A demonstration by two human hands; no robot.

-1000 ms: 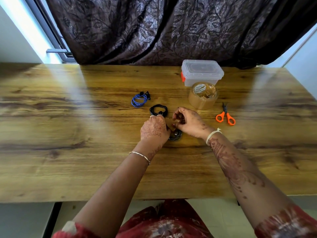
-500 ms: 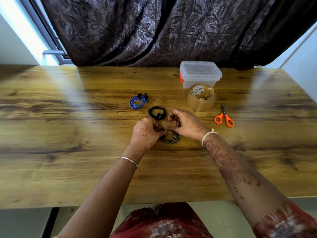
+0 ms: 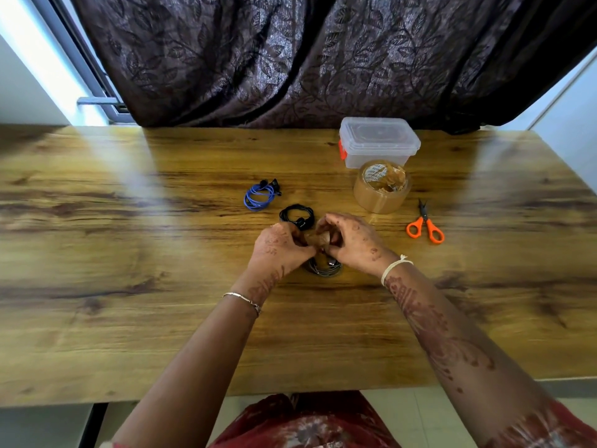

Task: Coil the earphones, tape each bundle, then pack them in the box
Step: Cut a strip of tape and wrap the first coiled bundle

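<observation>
Grey earphone coil [image 3: 324, 270] lies mid-surface [image 3: 129, 286], partly under hands. Left hand [image 3: 279, 250] and right hand [image 3: 353, 244] both pinch brown tape piece [image 3: 323, 241] above it. Black coil [image 3: 296, 216] and blue coil [image 3: 260, 197] just beyond. Tape roll [image 3: 381, 190], lidded box [image 3: 378, 142], scissors [image 3: 424, 226] to right.

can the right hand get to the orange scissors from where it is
Probably yes: the scissors lie just right of the right hand, only tabletop between them, though it pinches a tape strip.

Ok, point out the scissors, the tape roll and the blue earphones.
scissors [image 3: 424, 220], head view, the pivot above the orange handles
tape roll [image 3: 381, 198], head view, its outer side wall
blue earphones [image 3: 250, 200], head view, left side of the coil
</observation>
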